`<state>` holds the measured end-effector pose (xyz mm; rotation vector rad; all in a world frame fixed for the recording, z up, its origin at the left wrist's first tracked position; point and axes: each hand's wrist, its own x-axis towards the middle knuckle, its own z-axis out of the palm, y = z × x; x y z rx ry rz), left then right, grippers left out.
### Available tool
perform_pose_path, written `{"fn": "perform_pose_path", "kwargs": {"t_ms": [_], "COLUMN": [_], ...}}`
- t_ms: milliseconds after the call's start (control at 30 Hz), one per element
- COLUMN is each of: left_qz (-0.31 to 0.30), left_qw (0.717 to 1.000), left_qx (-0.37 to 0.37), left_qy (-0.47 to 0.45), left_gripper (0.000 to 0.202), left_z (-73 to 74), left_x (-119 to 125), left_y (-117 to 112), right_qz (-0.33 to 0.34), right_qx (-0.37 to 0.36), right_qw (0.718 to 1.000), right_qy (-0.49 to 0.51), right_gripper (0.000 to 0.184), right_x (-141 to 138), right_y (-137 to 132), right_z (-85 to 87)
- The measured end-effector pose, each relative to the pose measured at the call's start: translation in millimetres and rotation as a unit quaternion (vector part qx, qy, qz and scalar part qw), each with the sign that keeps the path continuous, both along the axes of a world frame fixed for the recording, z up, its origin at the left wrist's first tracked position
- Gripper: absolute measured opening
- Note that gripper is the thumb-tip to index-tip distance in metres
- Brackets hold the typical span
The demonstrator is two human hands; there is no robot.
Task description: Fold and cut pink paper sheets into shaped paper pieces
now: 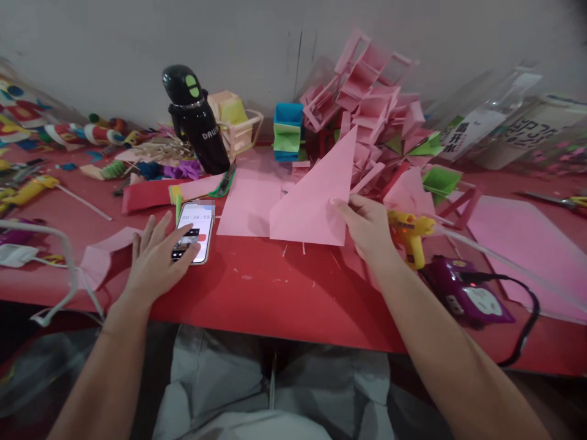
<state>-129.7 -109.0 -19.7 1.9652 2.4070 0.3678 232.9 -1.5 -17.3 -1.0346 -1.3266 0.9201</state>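
My left hand (pixel 158 260) is spread over a phone (pixel 202 235) lying on the red table, its fingers at or on the lit screen, which shows a timer. Between the thumb and fingers of my right hand (pixel 367 226) is a pink sheet of paper (pixel 316 195) with a slanted upper edge, raised to a point at its right corner. That sheet's left part overlaps another pink sheet (pixel 247 198) lying flat on the table. Close to my right wrist lies a yellow glue gun (pixel 410 232).
A black bottle (pixel 197 122) stands behind the phone. Folded pink paper pieces (pixel 367 91) are heaped against the wall. At right are a purple power strip (pixel 472 293) with a black cord and a large pink sheet (pixel 532 244). A utility knife (pixel 225 180) lies beside the bottle.
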Motion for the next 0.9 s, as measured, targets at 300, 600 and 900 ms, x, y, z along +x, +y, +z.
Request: {"fn": "perform_pose_path", "kwargs": {"t_ms": [300,600,900], "left_qz": [-0.050,-0.115,-0.111], "left_qw": [0.998,0.992,0.993], "left_qx": [-0.018,-0.041,-0.035], "left_qy": [-0.020,0.024,0.026], "left_gripper": [0.058,0.053,0.053], "left_z": [1.6,-2.2,-6.3], "left_x": [-13,-17,-1], "left_y": [23,44,20], "right_qz": [-0.003,0.002,0.008], "right_qx": [0.002,-0.002,-0.011], "right_qw": [1.000,1.000,1.000], "right_qy": [-0.012,-0.001,0.022], "right_gripper": [0.022,0.022,0.017], "right_x": [2,5,3], "right_y": [2,3,3], "right_z": [-2.5,-4.4,-2.0]}}
